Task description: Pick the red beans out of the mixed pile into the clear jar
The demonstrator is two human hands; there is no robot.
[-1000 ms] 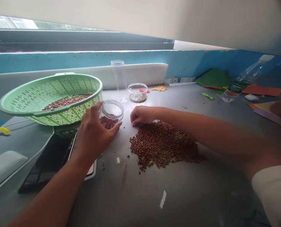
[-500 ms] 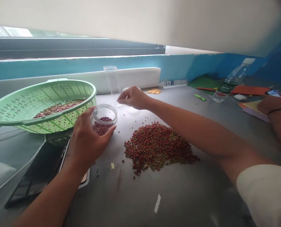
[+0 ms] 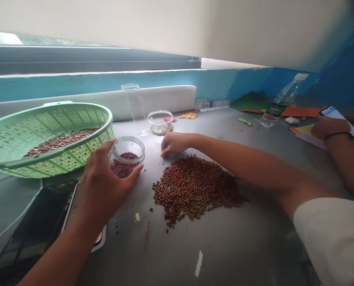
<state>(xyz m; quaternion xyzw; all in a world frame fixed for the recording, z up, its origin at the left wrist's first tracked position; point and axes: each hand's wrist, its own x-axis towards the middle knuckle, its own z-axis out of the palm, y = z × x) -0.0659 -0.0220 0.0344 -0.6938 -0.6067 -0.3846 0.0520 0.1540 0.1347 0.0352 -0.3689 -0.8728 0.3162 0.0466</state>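
Note:
My left hand (image 3: pixel 105 182) is wrapped around a clear jar (image 3: pixel 127 149), which is tilted slightly and partly filled with dark red beans (image 3: pixel 125 165). Just beyond the far-left edge of a heap of red and green beans (image 3: pixel 197 186), the fingertips of my right hand (image 3: pixel 174 143) are pinched together close to the tabletop. Whatever they hold, if anything, is hidden. Behind that hand stands a round clear container (image 3: pixel 160 123) with pale seeds in it. A tall clear jar (image 3: pixel 135 107) is upright to its left.
At left a green basket (image 3: pixel 105 123) holds speckled beans, with a dark tablet (image 3: pixel 30 234) and a phone (image 3: pixel 101 242) below it. A water bottle (image 3: pixel 280 103), coloured papers (image 3: pixel 305 112), a green cutter (image 3: pixel 245 121) and another person's hands (image 3: pixel 329 129) with a phone are at right.
My right hand has drawn back from the round container toward the bean heap, uncovering the container. My left hand keeps hold of the jar. The view has shifted slightly.

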